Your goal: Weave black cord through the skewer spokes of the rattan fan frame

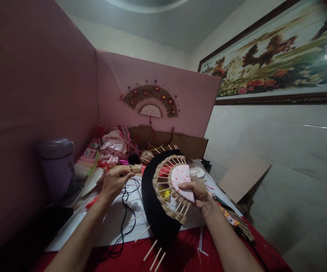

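My right hand (201, 194) grips a half-made fan by its pink dotted half-round base (182, 179), thumb on the front face. Thin wooden sticks spread out from that base, crossed by a braided tan rope band (159, 189) and a wide black band (152, 200). The stick ends poke out past the black edge. To the left of the fan, my left hand (115, 183) is closed in a pinch on a black cord (123, 223). The cord hangs in loose loops over the white sheet and down to the red cloth.
A finished fan (152, 100) hangs on the pink board behind. Pink fabric (114, 143), a bundle of sticks (127, 169) and a twine ball (146, 156) lie at the back. A purple tumbler (58, 170) stands left; a patterned piece (231, 218) lies right.
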The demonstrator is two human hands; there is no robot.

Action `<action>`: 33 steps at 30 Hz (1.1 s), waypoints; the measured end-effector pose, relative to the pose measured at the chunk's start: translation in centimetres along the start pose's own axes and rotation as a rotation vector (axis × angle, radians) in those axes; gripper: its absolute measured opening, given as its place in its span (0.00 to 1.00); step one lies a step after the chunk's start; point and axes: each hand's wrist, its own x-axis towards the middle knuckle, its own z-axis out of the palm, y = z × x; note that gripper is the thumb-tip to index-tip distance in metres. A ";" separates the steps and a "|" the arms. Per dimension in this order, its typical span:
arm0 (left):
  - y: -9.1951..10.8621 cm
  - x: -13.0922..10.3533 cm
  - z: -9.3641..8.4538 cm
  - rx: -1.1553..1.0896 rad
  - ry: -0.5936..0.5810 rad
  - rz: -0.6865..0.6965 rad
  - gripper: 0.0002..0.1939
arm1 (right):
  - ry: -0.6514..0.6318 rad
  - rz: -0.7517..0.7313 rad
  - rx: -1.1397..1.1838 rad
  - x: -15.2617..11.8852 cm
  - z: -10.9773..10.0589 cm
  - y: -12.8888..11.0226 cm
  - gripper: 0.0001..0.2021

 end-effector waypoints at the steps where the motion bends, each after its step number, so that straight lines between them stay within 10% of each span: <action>1: 0.2 -0.1 0.0 0.012 0.005 -0.003 0.09 | 0.001 0.000 -0.004 0.0 0.0 0.0 0.12; 10: 1.8 0.2 -0.4 -0.285 0.004 -0.268 0.15 | -0.104 0.008 -0.063 -0.5 0.2 -0.2 0.12; 17: 1.0 -0.1 -1.2 -0.765 -0.285 -0.629 0.20 | -0.185 -0.008 -0.027 -1.0 0.2 -0.3 0.16; 33: 2.1 -1.2 0.3 -0.742 -0.362 -0.610 0.16 | -0.216 -0.055 0.028 -0.6 -0.8 0.1 0.15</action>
